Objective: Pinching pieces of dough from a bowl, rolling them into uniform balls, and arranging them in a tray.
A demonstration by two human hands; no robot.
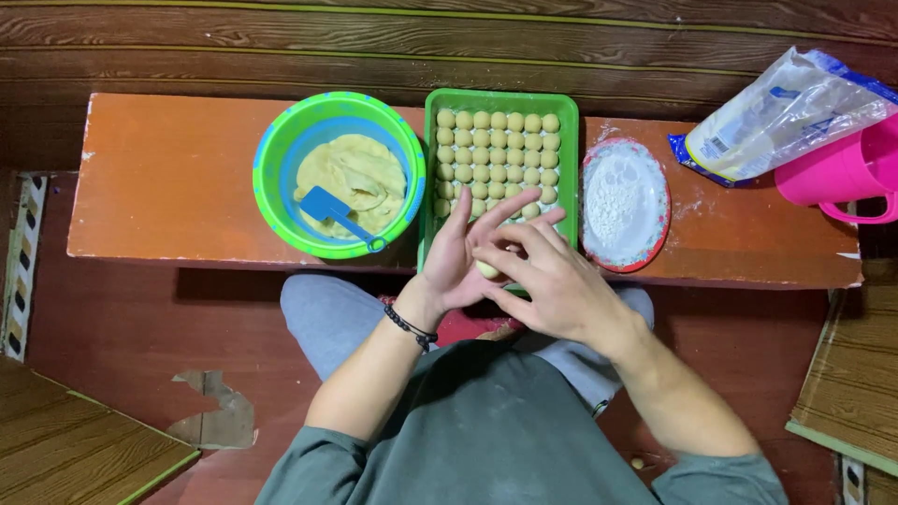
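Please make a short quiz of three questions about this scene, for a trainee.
1. True or false: the green tray holds rows of dough balls.
2. What lies in the green bowl on the dough?
A. blue scraper
B. fork
C. whisk
3. What is pressed between the left hand and the right hand?

Key: 1 true; 2 A; 3 a small dough ball.

Plastic, wood and soft dough

Glossy green plastic tray (500, 99) at twelve o'clock, matt smooth dough balls (496, 140) inside; worn painted wooden bench (168, 178); crinkled shiny plastic bag (786, 117) at two o'clock.
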